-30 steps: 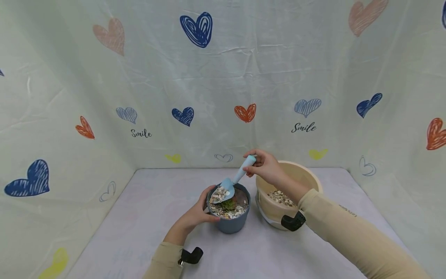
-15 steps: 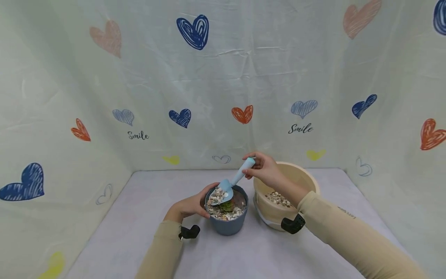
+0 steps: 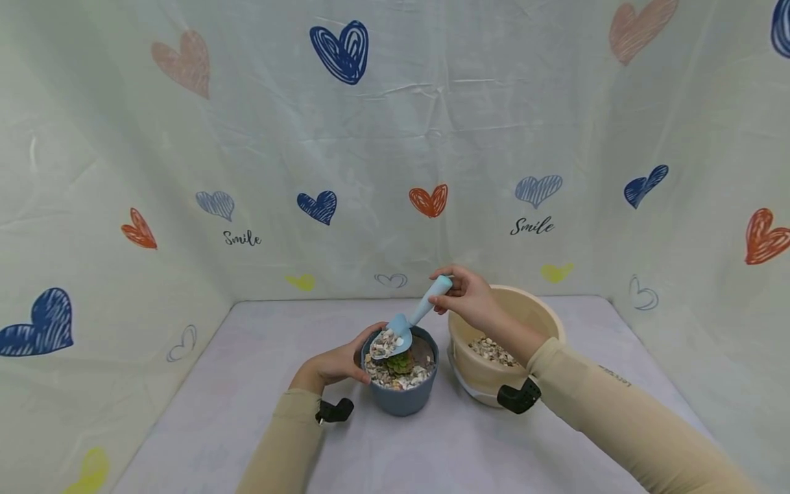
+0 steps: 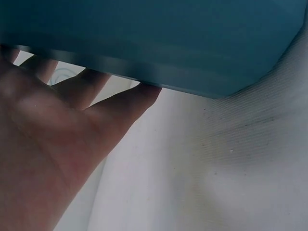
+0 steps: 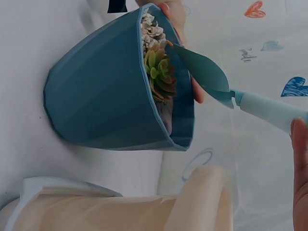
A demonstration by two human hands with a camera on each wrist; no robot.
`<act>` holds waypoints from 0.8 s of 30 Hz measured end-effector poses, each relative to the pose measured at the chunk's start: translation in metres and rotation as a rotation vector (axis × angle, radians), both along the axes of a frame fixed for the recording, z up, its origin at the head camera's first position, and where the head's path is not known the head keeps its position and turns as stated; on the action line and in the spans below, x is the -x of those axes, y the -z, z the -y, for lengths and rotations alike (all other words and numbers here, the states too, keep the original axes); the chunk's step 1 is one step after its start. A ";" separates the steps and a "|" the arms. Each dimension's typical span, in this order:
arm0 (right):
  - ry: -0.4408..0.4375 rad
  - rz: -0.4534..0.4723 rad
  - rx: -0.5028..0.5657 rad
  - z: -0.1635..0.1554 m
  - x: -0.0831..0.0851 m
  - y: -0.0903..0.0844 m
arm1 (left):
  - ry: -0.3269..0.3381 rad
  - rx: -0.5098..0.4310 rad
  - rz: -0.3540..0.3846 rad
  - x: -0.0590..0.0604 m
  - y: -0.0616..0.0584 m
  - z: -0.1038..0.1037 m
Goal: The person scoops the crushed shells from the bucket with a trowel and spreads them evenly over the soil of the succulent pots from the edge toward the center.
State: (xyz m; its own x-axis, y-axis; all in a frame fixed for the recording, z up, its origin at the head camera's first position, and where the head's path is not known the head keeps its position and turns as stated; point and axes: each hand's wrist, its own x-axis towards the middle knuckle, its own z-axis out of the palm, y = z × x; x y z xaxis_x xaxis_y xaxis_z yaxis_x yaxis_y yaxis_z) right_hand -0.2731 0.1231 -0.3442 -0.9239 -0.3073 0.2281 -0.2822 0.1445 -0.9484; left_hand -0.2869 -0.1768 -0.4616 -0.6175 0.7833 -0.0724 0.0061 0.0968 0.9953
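Observation:
A blue pot (image 3: 401, 401) stands mid-table with a green succulent (image 3: 400, 361) and pale pebbles inside. My left hand (image 3: 336, 363) grips the pot's left side; its palm (image 4: 57, 144) lies against the pot wall (image 4: 144, 38). My right hand (image 3: 469, 298) pinches the handle of a light-blue trowel (image 3: 426, 305). The trowel's blade (image 3: 389, 341) carries pebbles and tilts over the pot's left rim. In the right wrist view the blade (image 5: 207, 72) hangs just beside the succulent (image 5: 159, 72) in the pot (image 5: 106, 101).
A beige bowl (image 3: 546, 319) with pebbles (image 3: 490, 350) in its bottom stands right of the pot, close to it, and shows again as the bowl (image 5: 202, 202). Heart-printed cloth walls close in the white table (image 3: 247, 384) on three sides.
My left forearm has swung up and to the left while the hand stays on the pot. The trowel remains tilted over the pot with pebbles on its blade.

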 end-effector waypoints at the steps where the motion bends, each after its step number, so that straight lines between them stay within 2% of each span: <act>1: -0.001 -0.002 -0.001 0.001 -0.001 -0.001 | -0.002 -0.002 0.001 -0.001 0.000 0.000; 10: -0.004 -0.016 -0.014 0.004 -0.001 -0.004 | -0.036 -0.019 0.004 -0.007 0.001 0.000; 24: -0.028 -0.023 -0.021 0.010 0.000 -0.001 | -0.090 -0.048 -0.032 -0.017 0.005 0.000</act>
